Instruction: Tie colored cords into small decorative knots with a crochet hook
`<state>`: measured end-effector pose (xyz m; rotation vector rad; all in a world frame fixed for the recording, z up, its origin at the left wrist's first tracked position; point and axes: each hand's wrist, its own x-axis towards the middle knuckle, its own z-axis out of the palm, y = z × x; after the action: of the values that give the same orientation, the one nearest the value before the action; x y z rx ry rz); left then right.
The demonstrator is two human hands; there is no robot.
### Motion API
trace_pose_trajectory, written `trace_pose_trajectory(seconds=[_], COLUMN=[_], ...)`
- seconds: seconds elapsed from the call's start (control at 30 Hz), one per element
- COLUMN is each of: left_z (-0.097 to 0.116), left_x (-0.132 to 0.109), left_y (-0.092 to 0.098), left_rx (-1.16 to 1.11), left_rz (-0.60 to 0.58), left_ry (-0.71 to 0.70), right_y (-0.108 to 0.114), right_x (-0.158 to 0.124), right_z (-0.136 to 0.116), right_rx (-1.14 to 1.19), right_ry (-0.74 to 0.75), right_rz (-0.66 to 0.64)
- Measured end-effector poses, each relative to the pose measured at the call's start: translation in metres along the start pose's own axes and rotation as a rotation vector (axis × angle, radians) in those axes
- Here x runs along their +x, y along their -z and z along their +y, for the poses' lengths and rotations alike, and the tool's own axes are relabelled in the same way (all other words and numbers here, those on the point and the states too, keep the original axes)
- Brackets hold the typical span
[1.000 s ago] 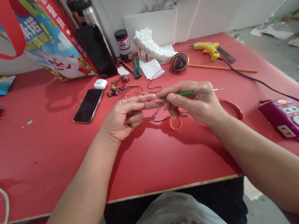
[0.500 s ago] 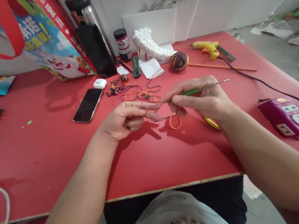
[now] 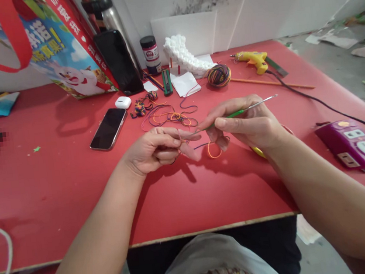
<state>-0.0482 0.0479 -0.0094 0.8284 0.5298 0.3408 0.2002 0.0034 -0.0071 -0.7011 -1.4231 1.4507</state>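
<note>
My left hand [image 3: 157, 148] is closed in a pinch on thin multicoloured yarn [image 3: 170, 116], just above the red table [image 3: 76, 184]. Facing it, my right hand [image 3: 247, 125] grips a green-handled crochet hook [image 3: 242, 111]; the metal shaft points up and to the right, and the other end meets the yarn at my left fingertips. Loose yarn strands trail away from my hands toward a yarn ball [image 3: 218, 75] at the back. An orange loop of yarn [image 3: 214, 151] lies on the table under my right fingers.
A phone [image 3: 108, 128] and a white earbud case [image 3: 123, 102] lie to the left. At the back stand a printed bag [image 3: 57, 50], a flask [image 3: 105, 14], a jar [image 3: 150, 54] and white crochet work [image 3: 183, 57]. A yellow glue gun [image 3: 253, 60] and a purple power strip [image 3: 357, 143] sit on the right.
The crochet hook has tilted from level to pointing up-right. Both hands have dropped slightly toward the table, with the left index finger curling down onto the yarn.
</note>
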Motion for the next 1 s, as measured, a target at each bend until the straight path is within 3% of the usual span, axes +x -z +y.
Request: trace_pose_trajectory(seconds=[0.37,0.73,1.0], left_z=[0.001,0.0,-0.002], left_x=[0.0,0.002,0.001], left_y=[-0.001,-0.004,-0.008], left_rx=[0.014,0.058,0.095], left_rz=[-0.014,-0.044,-0.15], left_ry=[0.027,0.065,0.105], right_y=[0.006,0.012,0.012], right_x=[-0.001,0.004,0.007], right_z=[-0.003,0.007,0.008], right_rx=[-0.081,0.111,0.19], right_ry=[0.024,-0.064,-0.115], right_rz=[-0.025,-0.09,-0.126])
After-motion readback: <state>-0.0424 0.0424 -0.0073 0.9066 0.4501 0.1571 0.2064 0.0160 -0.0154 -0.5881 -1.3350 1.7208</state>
